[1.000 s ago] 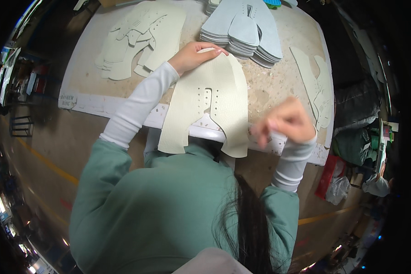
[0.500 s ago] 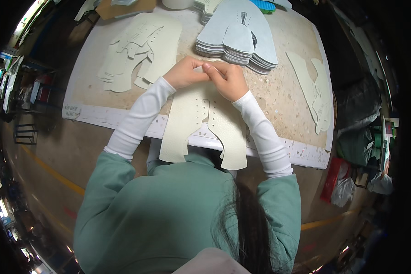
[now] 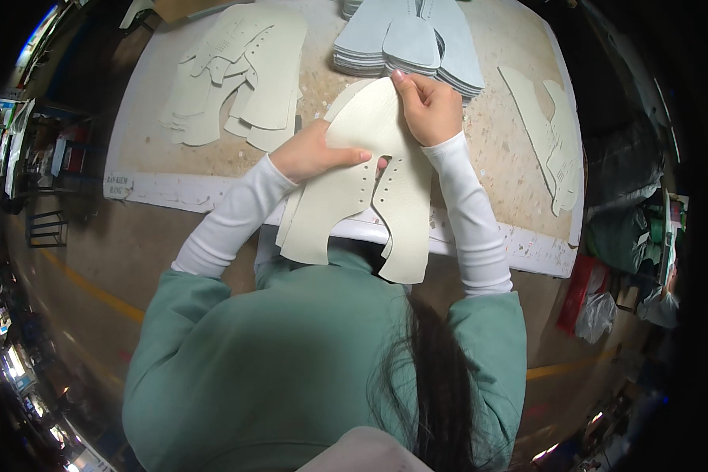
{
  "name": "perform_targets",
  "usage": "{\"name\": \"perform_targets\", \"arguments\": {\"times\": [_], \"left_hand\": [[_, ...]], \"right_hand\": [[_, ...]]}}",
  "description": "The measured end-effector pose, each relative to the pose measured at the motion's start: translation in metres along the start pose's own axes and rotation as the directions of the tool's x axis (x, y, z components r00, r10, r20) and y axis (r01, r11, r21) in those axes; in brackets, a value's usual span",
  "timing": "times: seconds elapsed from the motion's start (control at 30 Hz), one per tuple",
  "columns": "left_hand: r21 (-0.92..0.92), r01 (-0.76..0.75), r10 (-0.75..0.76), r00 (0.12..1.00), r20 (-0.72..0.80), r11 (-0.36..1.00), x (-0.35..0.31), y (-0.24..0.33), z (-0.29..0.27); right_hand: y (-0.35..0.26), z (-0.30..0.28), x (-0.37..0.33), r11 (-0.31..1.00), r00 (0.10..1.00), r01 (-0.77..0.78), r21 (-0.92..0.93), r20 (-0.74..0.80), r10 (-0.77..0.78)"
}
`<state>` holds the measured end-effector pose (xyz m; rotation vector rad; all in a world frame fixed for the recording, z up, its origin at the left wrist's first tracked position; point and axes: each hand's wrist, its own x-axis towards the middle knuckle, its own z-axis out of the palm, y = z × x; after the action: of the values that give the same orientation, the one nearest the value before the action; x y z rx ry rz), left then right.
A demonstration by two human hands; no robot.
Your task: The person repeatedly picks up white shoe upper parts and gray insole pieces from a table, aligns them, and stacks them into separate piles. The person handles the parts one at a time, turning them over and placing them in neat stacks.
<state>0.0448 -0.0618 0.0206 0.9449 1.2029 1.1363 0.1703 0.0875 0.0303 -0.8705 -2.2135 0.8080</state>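
Cream leather shoe upper pieces (image 3: 401,189), at least two layered together, hang over the table's near edge toward my body. They are arch-shaped, with a central slot flanked by small punched holes. My left hand (image 3: 315,153) grips their left side, its thumb lying on top beside the slot and the other fingers mostly hidden underneath. Through the slot a fingertip shows. At the rounded far edge, my right hand (image 3: 433,110) pinches the leather between thumb and curled fingers.
A thick stack of pale blue-grey cut pieces (image 3: 411,43) stands at the far middle of the table (image 3: 480,149). More cream pieces (image 3: 279,86) lie overlapped on the left. Another cream pile (image 3: 536,130) lies at the right edge. A red container (image 3: 578,303) sits beyond the table's right side.
My hands were together at the far edge of the leather; now they are apart. The left has slid down to the slot's left side, and the right has moved right and slightly farther away.
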Motion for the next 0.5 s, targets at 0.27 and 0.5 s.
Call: {"name": "perform_targets", "arguments": {"times": [0.27,0.5], "left_hand": [[0.057,0.059,-0.058,0.998,-0.018,0.997,-0.034,-0.014,0.013],[0.061,0.113,-0.115,0.992,0.043,0.992,-0.066,-0.022,0.024]], "right_hand": [[0.018,-0.002,0.007,0.997,0.995,-0.078,0.02,-0.062,0.08],[0.029,-0.006,0.014,0.992,0.992,-0.125,-0.021,-0.035,0.124]]}}
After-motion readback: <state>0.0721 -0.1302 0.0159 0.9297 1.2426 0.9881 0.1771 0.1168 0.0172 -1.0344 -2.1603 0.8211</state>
